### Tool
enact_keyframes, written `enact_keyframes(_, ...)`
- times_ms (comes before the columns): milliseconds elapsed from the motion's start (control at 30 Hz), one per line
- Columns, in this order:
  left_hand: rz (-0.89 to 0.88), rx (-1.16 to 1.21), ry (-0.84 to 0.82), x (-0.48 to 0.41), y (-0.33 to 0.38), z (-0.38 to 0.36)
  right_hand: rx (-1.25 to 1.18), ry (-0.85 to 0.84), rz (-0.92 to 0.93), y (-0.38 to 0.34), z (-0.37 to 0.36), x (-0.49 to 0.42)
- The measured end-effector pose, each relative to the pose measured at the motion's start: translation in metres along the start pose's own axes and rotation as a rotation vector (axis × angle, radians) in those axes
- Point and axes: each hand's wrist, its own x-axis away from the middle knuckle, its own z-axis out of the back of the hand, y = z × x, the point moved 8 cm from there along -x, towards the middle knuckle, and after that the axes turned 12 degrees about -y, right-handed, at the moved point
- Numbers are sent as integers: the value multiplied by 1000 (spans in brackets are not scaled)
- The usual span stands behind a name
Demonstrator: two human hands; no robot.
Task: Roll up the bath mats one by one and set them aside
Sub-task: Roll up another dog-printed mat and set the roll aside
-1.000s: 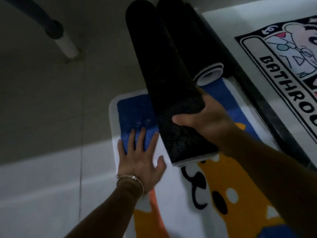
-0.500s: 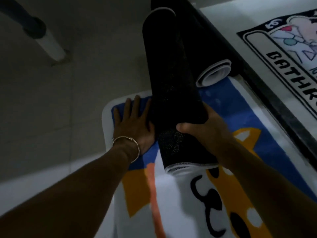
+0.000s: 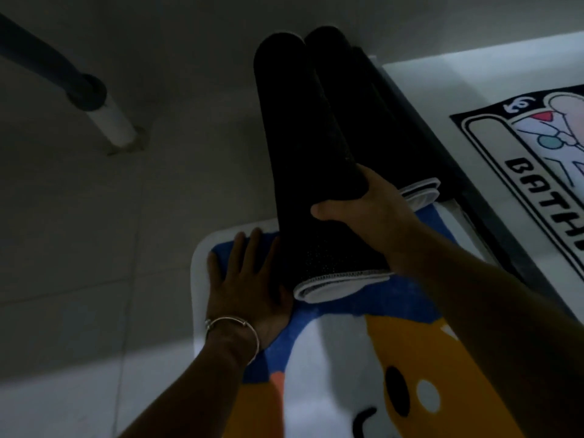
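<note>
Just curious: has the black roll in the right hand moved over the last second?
Yes. The held black roll slid forward along the dog mat: its near end was over the white-and-orange face, now over the blue patch.

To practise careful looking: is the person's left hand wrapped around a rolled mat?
No, the left hand lies flat, fingers straight, on the unrolled mat; the right hand holds the rolled mat.

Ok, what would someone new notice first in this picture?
The right hand grips a black rolled mat at centre, beside a second black roll. Beneath lies a bright blue and orange cartoon mat, the left hand flat on its far corner.
</note>
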Motion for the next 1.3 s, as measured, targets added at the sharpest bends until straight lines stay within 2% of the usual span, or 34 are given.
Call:
enact_keyframes(300,20,-50,37,-1,1,1,98,-30,-28,-11,9,-46)
enact_keyframes(500,11,-47,59,-1,0,-1,268,77,29,-17,14,-64)
enact_keyframes(800,11,-98,72,0,0,1,379,108,112,-25,12,-78)
enact_keyframes(900,2,-101,86,-1,-1,0,553,113,134,-32,7,-79)
enact_keyframes(1033,-3,-50,70,-1,-2,0,1055,206,141,-51,-8,-68)
enact_keyframes(1300,-6,11,26,-1,-1,0,1174,114,-26,-23,-43,-66)
